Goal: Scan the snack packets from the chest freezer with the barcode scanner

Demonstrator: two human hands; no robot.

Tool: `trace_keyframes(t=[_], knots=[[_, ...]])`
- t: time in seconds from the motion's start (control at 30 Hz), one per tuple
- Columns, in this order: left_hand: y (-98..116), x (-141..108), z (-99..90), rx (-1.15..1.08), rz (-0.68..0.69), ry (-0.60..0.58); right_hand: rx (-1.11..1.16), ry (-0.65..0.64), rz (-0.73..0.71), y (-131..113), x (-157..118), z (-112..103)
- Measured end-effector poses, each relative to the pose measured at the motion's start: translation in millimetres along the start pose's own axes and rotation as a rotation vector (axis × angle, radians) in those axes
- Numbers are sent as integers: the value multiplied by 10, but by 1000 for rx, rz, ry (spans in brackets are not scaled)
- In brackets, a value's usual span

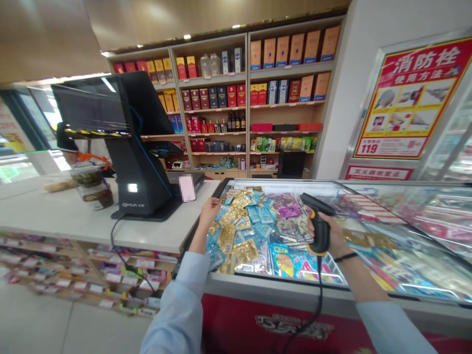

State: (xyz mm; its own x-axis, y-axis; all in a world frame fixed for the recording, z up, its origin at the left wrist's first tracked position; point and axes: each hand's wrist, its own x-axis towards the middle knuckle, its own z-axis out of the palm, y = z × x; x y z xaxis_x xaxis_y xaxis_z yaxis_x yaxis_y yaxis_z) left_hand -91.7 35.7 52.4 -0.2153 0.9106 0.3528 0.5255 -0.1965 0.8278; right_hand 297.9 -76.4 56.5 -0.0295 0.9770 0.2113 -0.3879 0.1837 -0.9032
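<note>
Barcode scanner point(320, 227), black with orange trim, sits closed inside our right hand point(332, 237), its nose tipped toward the packets and its black cord point(318, 295) dropping down past the freezer front. A black band point(344, 256) circles that wrist. Our left hand point(208, 212) looks open, palm down, at the near left corner of the heap, with no held item clearly visible. Light-blue sleeves point(177, 314) cover both forearms.

Between our hands, gold foil packets point(232, 241) and pale-blue sachets point(258, 215) lie piled with purple packets point(287, 204) and a large blue-and-pink bag point(295, 268), whose small print we cannot read. They rest inside a glass-topped display freezer point(276, 290), whose red front panel point(236, 319) bears stylised lettering we cannot make out.

Left of our left hand stands a white counter point(73, 216) holding a black checkout terminal point(138, 167) marked "QMUA". A pixelated pink patch point(187, 188) hides something just beyond our left fingertips.

Ahead, wooden shelves point(247, 98) carry red, gold and blue boxes. To the right, a red-and-yellow poster point(409, 98) reads "消防栓使用方法", fire hydrant instructions, with the number 119. A co-worker in a black cap point(67, 140) stands partly hidden behind the terminal.
</note>
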Motion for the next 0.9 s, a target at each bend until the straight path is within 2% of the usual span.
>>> trace_keyframes(t=[0.07,0.17,0.27,0.37,0.57,0.77,0.9], knots=[[-141,-12,-11,197,-18,-60,-1,-83,21,178,94,239],[-196,-41,64,434,-26,-183,23,-159,80,408,234,481],[-112,-61,169,624,-42,-263,47,-197,132,588,377,567],[16,-54,245,711,-92,-336,93,-195,162,741,497,543],[113,-20,328,817,-123,-310,168,-169,199,906,572,460],[86,-89,410,881,-39,-292,184,-142,205,850,524,494],[102,-116,412,878,-37,-263,172,-150,208,828,507,536]])
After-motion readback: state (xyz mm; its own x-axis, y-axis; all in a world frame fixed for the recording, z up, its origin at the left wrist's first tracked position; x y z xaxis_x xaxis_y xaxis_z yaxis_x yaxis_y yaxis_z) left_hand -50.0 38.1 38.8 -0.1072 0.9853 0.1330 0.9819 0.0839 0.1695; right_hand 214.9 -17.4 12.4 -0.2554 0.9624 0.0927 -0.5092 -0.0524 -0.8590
